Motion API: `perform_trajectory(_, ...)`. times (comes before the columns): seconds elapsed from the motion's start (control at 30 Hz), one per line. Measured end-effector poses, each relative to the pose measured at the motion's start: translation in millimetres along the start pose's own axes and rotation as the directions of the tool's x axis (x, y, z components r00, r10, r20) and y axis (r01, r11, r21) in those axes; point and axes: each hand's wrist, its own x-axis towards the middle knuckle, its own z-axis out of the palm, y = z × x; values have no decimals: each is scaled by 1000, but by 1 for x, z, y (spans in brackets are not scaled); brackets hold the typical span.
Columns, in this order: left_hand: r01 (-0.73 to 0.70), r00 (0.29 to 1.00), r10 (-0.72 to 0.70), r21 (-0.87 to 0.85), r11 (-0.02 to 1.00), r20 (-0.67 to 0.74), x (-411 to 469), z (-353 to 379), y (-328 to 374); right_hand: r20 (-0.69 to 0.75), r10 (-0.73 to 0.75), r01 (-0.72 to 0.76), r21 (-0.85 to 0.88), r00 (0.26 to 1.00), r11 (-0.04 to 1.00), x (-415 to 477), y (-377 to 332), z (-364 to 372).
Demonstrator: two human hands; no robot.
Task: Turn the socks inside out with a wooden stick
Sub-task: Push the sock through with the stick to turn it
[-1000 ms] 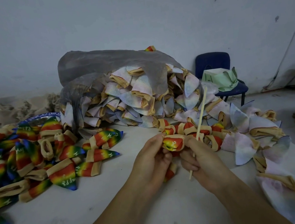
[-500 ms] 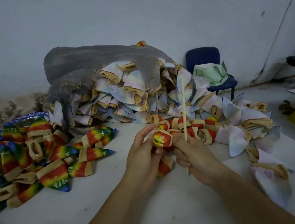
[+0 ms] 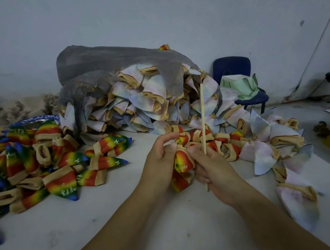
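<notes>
Since a second ago the wooden stick has swung from a rightward lean to almost upright, and both hands have drawn in tighter round the sock.

At the far left a heap of rainbow socks lies spread on the bench, bright side out. These look like the finished ones.

Next comes the left hand. Its grip is closed, with the fingers curled in and pinching the upper edge of the sock, which hangs bunched between the two hands just above the bench.

The right hand has its grip wrapped round the lower part of the stick, thumb pressed against the sock. The stick's bottom end pokes out below the fist.

Behind stands a big mound of pale socks, half under a grey bag. It spills rightward toward a blue chair.

To my eye the sock is partway turned. To do it well, the left hand should hold the cuff firmly and roll it back evenly. The right should bring the stick's blunt end square into the toe and push steadily, not jab, so the knit doesn't snag or slip sideways off the tip.
</notes>
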Motion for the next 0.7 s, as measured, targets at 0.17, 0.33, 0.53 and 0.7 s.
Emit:
perform_trajectory(0.17, -15, 999, 13, -75, 997, -40, -1, 4, -1, -21, -7, 10, 102, 1000, 995, 3, -1, -4)
perform_trajectory(0.33, -377, 926, 319, 416, 827, 204, -15, 10, -9, -49, 32, -24, 144, 998, 989, -1, -3, -2)
perform_trajectory(0.53, -327, 942, 326, 444, 834, 81, -15, 4, -16, -32, 101, -95, 154, 994, 984, 2, 0, 1)
perform_trajectory(0.7, 67, 989, -101, -280, 958, -109, -5, 6, -8, -127, 50, -48, 19, 991, 999, 3, -2, 0)
